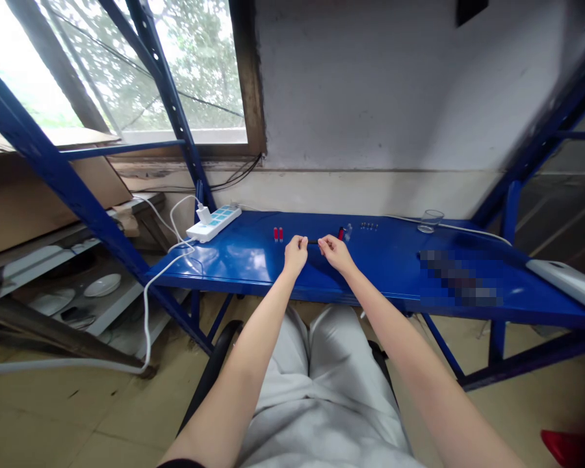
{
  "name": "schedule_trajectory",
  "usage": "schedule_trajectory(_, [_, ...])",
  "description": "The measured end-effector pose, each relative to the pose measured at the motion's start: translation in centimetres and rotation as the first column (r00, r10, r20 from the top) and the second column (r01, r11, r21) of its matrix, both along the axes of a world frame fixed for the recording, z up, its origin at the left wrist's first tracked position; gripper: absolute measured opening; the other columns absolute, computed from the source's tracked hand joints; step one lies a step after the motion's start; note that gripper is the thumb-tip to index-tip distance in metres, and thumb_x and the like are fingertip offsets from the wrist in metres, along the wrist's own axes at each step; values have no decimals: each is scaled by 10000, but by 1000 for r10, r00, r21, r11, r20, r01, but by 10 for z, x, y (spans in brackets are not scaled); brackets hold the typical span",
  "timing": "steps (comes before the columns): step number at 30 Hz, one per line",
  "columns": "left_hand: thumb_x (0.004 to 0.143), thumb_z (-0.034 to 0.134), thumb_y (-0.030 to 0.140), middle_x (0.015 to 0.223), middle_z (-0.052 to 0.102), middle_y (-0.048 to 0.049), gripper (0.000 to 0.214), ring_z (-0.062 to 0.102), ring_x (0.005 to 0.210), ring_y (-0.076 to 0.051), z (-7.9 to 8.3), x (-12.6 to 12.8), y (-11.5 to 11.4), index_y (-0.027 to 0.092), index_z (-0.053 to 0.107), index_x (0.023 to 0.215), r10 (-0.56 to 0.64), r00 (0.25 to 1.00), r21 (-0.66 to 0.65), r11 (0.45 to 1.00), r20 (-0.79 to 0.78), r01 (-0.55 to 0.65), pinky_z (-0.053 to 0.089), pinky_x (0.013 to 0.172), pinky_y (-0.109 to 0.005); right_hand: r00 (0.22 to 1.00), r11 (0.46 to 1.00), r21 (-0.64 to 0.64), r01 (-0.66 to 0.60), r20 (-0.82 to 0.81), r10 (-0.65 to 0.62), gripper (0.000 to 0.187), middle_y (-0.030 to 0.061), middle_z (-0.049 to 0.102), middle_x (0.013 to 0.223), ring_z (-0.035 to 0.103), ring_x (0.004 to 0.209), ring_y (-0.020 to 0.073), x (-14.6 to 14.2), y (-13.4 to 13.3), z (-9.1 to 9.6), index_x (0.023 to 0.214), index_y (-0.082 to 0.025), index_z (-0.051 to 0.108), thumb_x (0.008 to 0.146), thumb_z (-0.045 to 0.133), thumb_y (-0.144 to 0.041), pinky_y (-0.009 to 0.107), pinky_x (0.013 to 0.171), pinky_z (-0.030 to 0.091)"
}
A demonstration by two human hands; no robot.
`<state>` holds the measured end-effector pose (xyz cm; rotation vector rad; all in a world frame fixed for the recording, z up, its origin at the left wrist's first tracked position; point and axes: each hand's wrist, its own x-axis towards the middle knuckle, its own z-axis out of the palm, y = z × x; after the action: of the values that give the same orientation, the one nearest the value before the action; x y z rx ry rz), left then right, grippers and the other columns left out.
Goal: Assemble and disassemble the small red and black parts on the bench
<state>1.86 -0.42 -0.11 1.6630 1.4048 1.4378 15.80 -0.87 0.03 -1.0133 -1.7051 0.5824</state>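
Both of my hands are held close together over the blue table, pinching the two ends of a thin black stick-like piece point(312, 242). My left hand point(296, 252) has its fingers closed on the left end. Closed on the right end is my right hand point(335, 252). The piece is too small to name its kind. Two small red cylinders point(278, 234) stand to the left of my left hand. Just behind my right hand are a dark red piece point(341, 233) and a small clear piece point(348, 232). Several tiny metallic parts point(369, 226) sit in a row farther right.
A white power strip point(214, 223) with a plugged-in cable lies at the left of the blue table point(244, 260). A clear glass point(429, 221) is at the back right. A blurred dark object point(458, 276) and a white box-like object point(568, 283) lie at the right. Blue posts flank the table.
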Motion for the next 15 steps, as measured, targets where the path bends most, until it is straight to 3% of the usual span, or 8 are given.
schedule_trajectory(5, [873, 380, 309, 666, 551, -20, 255, 489, 628, -129, 0, 0, 0, 171, 518, 709, 66, 985, 56, 997, -158, -57, 343, 606, -235, 1000, 1000, -6, -11, -1, 11, 372, -9, 493, 542, 451, 499, 118, -1, 0, -1, 658, -204, 459, 809, 424, -541, 257, 522, 356])
schedule_trajectory(15, [897, 296, 375, 616, 516, -26, 373, 458, 583, -134, 0, -1, -1, 178, 458, 625, 64, 987, 17, 998, -148, -63, 317, 600, -248, 999, 999, -18, -43, -13, 43, 370, -12, 491, 542, 455, 506, 115, -1, 3, -4, 665, -200, 468, 813, 426, -537, 255, 532, 366])
